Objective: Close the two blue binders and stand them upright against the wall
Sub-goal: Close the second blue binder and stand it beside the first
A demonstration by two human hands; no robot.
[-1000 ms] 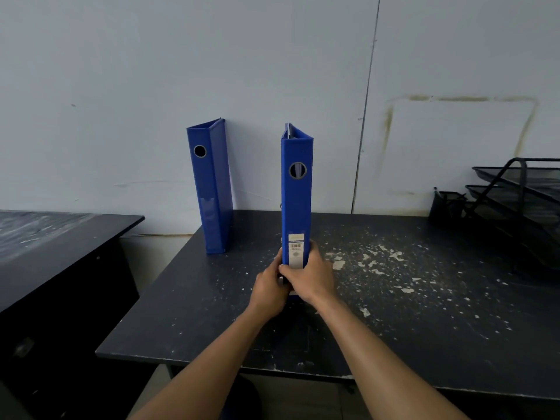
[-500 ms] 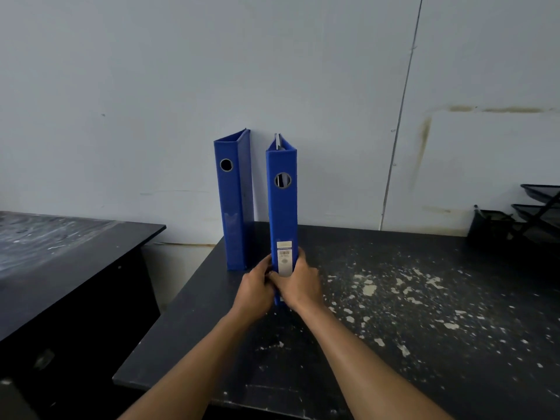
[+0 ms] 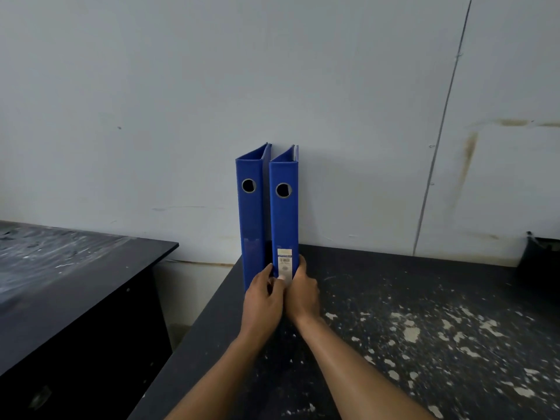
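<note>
Head view: both binders closed, upright, spines out
Left binder (image 3: 251,219): backed on the wall (image 3: 151,101); free of hands
Right binder (image 3: 284,219): just beside it, on the worktop (image 3: 424,298)
Left hand (image 3: 264,301): grip pinches the right binder's foot; steadies it
Right hand (image 3: 304,294): grip clasps the other side; likely squaring it before letting go

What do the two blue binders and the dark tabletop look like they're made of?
Left binder and right binder: probably board covered in smooth, slightly glossy blue plastic, with metal-rimmed finger holes; the right one carries a paper label. Tabletop: seemingly black laminated or painted board, its coating flaked off in pale patches.
</note>
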